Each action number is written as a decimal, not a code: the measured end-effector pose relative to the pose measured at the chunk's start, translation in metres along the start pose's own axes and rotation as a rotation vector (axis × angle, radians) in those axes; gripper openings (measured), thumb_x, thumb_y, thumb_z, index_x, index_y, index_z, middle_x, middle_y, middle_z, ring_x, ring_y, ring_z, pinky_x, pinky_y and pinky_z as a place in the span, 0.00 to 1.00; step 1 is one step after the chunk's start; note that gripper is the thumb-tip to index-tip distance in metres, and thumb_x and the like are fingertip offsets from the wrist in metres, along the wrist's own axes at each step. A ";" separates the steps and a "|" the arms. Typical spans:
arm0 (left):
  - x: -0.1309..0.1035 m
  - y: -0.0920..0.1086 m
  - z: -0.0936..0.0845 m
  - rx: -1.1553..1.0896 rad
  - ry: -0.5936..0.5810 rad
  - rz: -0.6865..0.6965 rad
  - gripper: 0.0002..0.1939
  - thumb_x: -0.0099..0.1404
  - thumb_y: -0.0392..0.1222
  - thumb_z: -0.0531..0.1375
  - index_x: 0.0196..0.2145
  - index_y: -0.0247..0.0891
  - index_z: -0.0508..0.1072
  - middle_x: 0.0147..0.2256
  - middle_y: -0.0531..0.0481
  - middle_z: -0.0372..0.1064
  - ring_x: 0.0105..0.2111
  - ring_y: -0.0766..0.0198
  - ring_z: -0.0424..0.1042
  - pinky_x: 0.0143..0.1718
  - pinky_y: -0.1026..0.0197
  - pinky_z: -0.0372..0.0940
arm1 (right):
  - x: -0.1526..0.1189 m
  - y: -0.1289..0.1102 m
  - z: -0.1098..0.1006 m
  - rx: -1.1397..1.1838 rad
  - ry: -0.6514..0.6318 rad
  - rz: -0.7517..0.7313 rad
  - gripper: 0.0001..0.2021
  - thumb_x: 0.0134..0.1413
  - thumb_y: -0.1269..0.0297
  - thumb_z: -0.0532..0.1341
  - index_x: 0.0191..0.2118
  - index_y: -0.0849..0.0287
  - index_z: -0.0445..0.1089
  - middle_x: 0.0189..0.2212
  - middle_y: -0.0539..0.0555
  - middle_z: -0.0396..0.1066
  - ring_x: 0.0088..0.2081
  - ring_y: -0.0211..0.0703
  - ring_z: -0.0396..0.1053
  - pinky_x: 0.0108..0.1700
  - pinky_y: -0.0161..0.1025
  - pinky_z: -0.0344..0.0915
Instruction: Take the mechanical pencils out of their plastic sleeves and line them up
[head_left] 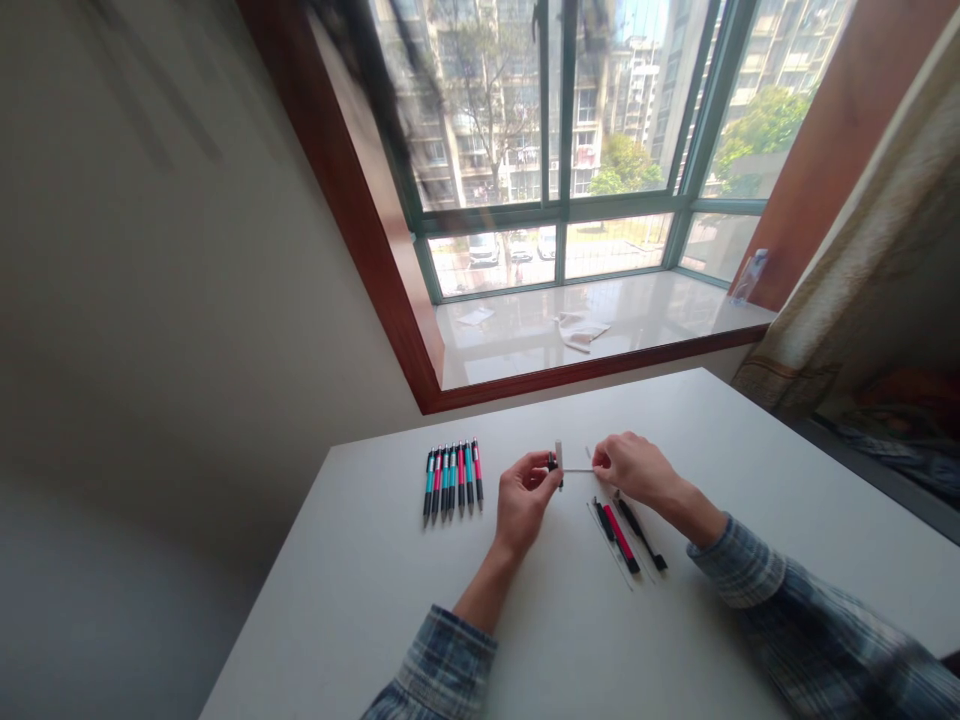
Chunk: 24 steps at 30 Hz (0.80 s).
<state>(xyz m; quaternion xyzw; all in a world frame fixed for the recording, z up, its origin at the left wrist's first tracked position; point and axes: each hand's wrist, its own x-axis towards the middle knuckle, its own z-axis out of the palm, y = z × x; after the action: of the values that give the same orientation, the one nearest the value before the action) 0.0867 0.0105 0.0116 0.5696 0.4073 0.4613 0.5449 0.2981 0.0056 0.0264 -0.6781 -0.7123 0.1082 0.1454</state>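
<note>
Head view: left hand (523, 500) is gripping a black pen part (553, 464); right hand (634, 467) is pinching a thin rod (578, 470). Rod's long axis is running sideways, leftward from the right fingertips.

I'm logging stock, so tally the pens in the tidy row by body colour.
Teal pens: 4
Pink pens: 3
Total in the row: 7
</note>
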 end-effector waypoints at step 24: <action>-0.006 -0.005 -0.001 0.139 -0.078 0.021 0.14 0.58 0.46 0.68 0.39 0.35 0.81 0.25 0.50 0.72 0.24 0.66 0.66 0.27 0.65 0.60 | 0.003 -0.014 -0.018 1.248 0.072 -0.152 0.17 0.51 0.51 0.71 0.39 0.58 0.73 0.38 0.56 0.79 0.43 0.49 0.77 0.49 0.46 0.71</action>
<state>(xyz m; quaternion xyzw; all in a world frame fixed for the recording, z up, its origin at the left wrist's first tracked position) 0.0844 0.0049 0.0060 0.6280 0.4108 0.4148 0.5146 0.2911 0.0070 0.0479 -0.4161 -0.5559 0.4699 0.5450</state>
